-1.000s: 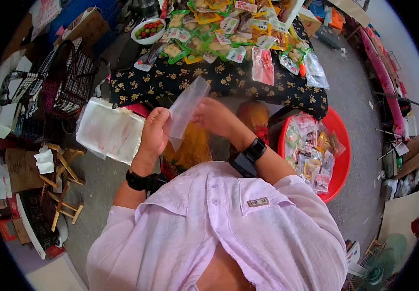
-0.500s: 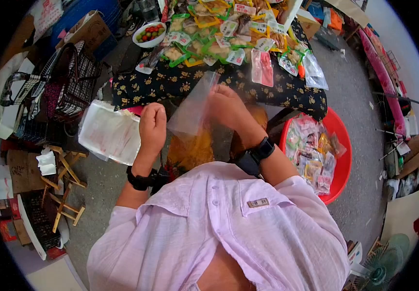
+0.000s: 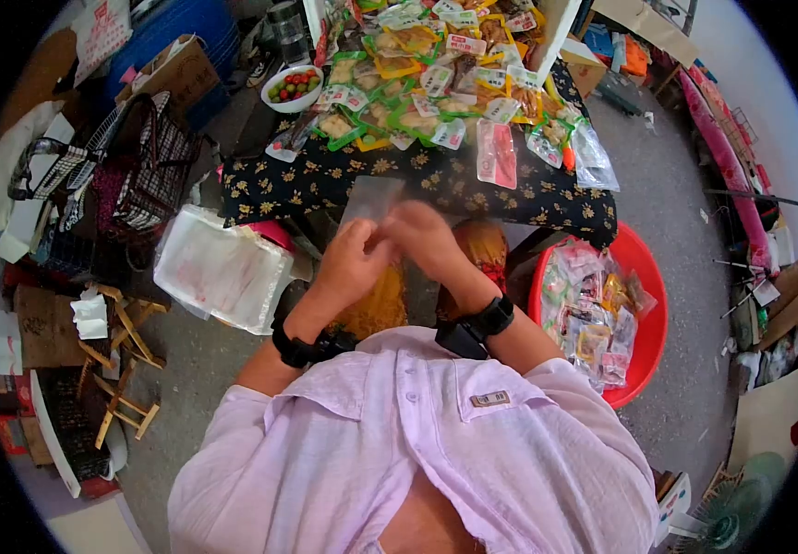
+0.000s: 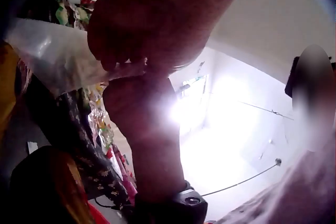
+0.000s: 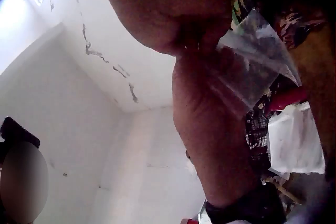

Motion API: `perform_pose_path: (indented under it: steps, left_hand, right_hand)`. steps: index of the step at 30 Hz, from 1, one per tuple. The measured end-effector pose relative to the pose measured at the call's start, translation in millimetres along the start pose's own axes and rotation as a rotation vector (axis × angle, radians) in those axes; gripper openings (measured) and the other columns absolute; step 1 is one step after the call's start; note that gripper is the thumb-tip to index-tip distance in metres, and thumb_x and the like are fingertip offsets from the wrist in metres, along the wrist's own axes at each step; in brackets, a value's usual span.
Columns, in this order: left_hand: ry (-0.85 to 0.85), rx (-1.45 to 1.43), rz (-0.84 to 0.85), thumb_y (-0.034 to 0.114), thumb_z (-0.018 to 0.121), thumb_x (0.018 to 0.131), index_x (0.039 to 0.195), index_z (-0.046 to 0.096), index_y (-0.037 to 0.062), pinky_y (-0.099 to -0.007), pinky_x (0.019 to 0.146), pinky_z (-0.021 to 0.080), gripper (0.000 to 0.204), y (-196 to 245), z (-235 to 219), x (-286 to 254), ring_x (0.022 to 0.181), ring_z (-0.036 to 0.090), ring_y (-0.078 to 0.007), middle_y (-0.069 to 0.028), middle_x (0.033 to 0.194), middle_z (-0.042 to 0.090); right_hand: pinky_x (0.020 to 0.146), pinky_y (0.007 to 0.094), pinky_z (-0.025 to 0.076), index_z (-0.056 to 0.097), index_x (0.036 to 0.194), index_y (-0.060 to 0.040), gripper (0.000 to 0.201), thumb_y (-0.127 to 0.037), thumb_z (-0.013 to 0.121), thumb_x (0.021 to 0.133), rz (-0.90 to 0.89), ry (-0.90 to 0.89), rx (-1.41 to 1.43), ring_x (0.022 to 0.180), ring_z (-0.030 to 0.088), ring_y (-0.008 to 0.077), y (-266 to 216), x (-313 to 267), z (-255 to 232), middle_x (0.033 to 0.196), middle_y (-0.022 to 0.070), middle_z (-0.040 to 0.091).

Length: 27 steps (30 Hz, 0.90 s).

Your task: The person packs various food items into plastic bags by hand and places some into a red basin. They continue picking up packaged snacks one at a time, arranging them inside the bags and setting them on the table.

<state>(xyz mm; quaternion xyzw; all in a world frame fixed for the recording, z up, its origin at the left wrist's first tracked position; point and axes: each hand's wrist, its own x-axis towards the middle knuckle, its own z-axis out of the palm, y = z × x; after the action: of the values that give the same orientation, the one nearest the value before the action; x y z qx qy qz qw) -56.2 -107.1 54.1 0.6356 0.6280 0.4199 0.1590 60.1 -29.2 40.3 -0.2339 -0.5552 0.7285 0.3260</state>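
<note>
A clear plastic bag (image 3: 373, 198) stands up from between the two hands, in front of the table's cloth edge. My left hand (image 3: 353, 263) pinches its near edge with curled fingers. Against it, my right hand (image 3: 425, 242) has its fingers curled at the same edge, slightly blurred. In the left wrist view the bag (image 4: 52, 56) hangs out to the left of both hands, which meet at its edge. The right wrist view shows the bag (image 5: 254, 61) flat and see-through, looking empty.
Packaged foods (image 3: 417, 115) cover the table with its black flowered cloth (image 3: 325, 185). A white bowl (image 3: 290, 103) of small red and green fruits stands at its left. On the right is a red tub (image 3: 653, 355) of packets; at left, a white plastic-covered box (image 3: 219, 268).
The left hand, apart from the bag half a second ago, has moved right to meet the right hand at the bag's edge. The view has shifted slightly.
</note>
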Motion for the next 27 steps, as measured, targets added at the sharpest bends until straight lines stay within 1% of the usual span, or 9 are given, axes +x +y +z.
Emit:
perform_pose_path:
  steps: [5, 8, 11, 14, 16, 19, 22, 23, 27]
  left_hand:
    - [-0.064, -0.337, -0.112, 0.015, 0.047, 0.08, 0.084, 0.049, 0.0004, -0.0226, 0.06, 0.04, 0.015, -7, 4, -4, 0.066, 0.048, -0.0086, -0.0029, 0.071, 0.052]
    - [-0.049, -0.398, -0.132, 0.012, 0.048, 0.078, 0.081, 0.05, 0.001, -0.0236, 0.057, 0.04, 0.012, -15, 5, -6, 0.064, 0.05, -0.0117, -0.0062, 0.072, 0.052]
    - [-0.179, -0.684, -0.388, 0.014, 0.044, 0.082, 0.086, 0.049, 0.0025, -0.0216, 0.064, 0.04, 0.013, -19, 3, -8, 0.069, 0.047, -0.0082, -0.0008, 0.075, 0.051]
    - [-0.187, -0.887, -0.398, 0.013, 0.044, 0.082, 0.087, 0.049, 0.004, -0.0218, 0.063, 0.04, 0.011, -21, 4, -10, 0.069, 0.047, -0.0081, -0.0006, 0.077, 0.05]
    - [-0.194, -0.951, -0.415, 0.012, 0.045, 0.081, 0.087, 0.049, 0.0045, -0.0208, 0.061, 0.04, 0.01, -11, 0, -9, 0.068, 0.047, -0.0079, -0.0004, 0.077, 0.05]
    - [-0.202, -0.994, -0.469, 0.011, 0.047, 0.08, 0.088, 0.049, 0.0048, -0.019, 0.059, 0.039, 0.01, -12, 1, -9, 0.067, 0.047, -0.007, -0.0001, 0.077, 0.051]
    - [-0.209, -0.911, -0.457, 0.01, 0.05, 0.079, 0.087, 0.049, 0.0054, -0.017, 0.057, 0.037, 0.009, -18, 5, -8, 0.066, 0.047, -0.006, -0.0001, 0.078, 0.052]
    - [-0.203, -0.887, -0.447, 0.01, 0.05, 0.079, 0.086, 0.05, 0.0056, -0.0171, 0.057, 0.037, 0.008, -20, 7, -8, 0.065, 0.047, -0.006, -0.0002, 0.078, 0.052]
    - [-0.204, -0.971, -0.425, 0.009, 0.052, 0.077, 0.079, 0.052, 0.0051, -0.0171, 0.056, 0.037, 0.005, -21, 9, -6, 0.062, 0.046, -0.0047, 0.0014, 0.072, 0.052]
  right_hand:
    - [0.038, 0.0184, 0.031, 0.048, 0.075, -0.0043, 0.014, -0.018, 0.049, 0.08, 0.04, -0.022, 0.043, 0.042, 0.04, 0.0058, 1, -2, -4, 0.055, -0.0003, 0.045]
    - [0.039, 0.0186, 0.032, 0.049, 0.076, -0.004, 0.015, -0.018, 0.049, 0.08, 0.054, -0.028, 0.045, 0.044, 0.041, 0.0062, -4, -5, -2, 0.056, -0.0002, 0.046]
    - [0.041, 0.0191, 0.033, 0.049, 0.078, -0.0037, 0.015, -0.018, 0.048, 0.08, 0.071, -0.024, 0.082, 0.046, 0.042, 0.0068, -7, -8, 1, 0.058, 0.0004, 0.047]
    - [0.043, 0.0197, 0.035, 0.049, 0.081, -0.0034, 0.014, -0.017, 0.048, 0.08, 0.061, -0.035, 0.069, 0.049, 0.044, 0.0072, -8, -10, 0, 0.062, 0.0009, 0.048]
    - [0.044, 0.0198, 0.035, 0.049, 0.083, -0.003, 0.014, -0.017, 0.048, 0.08, 0.035, -0.061, 0.05, 0.051, 0.044, 0.0072, -6, -11, -3, 0.065, 0.0011, 0.049]
    - [0.045, 0.0197, 0.036, 0.048, 0.085, -0.0024, 0.014, -0.014, 0.05, 0.079, 0.105, -0.023, 0.095, 0.053, 0.045, 0.0067, -9, -11, 1, 0.068, 0.0005, 0.049]
    - [0.045, 0.0191, 0.036, 0.048, 0.086, -0.0025, 0.014, -0.013, 0.051, 0.078, -0.027, -0.023, -0.053, 0.053, 0.044, 0.0065, -5, -11, 2, 0.069, 0.0001, 0.049]
    - [0.045, 0.0186, 0.036, 0.048, 0.085, -0.0031, 0.012, -0.012, 0.052, 0.078, 0.048, -0.059, -0.07, 0.054, 0.044, 0.0063, -9, -13, 0, 0.068, -0.0002, 0.048]
    - [0.043, 0.0189, 0.035, 0.047, 0.085, -0.0029, 0.01, -0.009, 0.051, 0.078, 0.07, -0.017, 0.067, 0.05, 0.044, 0.0071, -6, -10, -2, 0.066, 0.0005, 0.048]
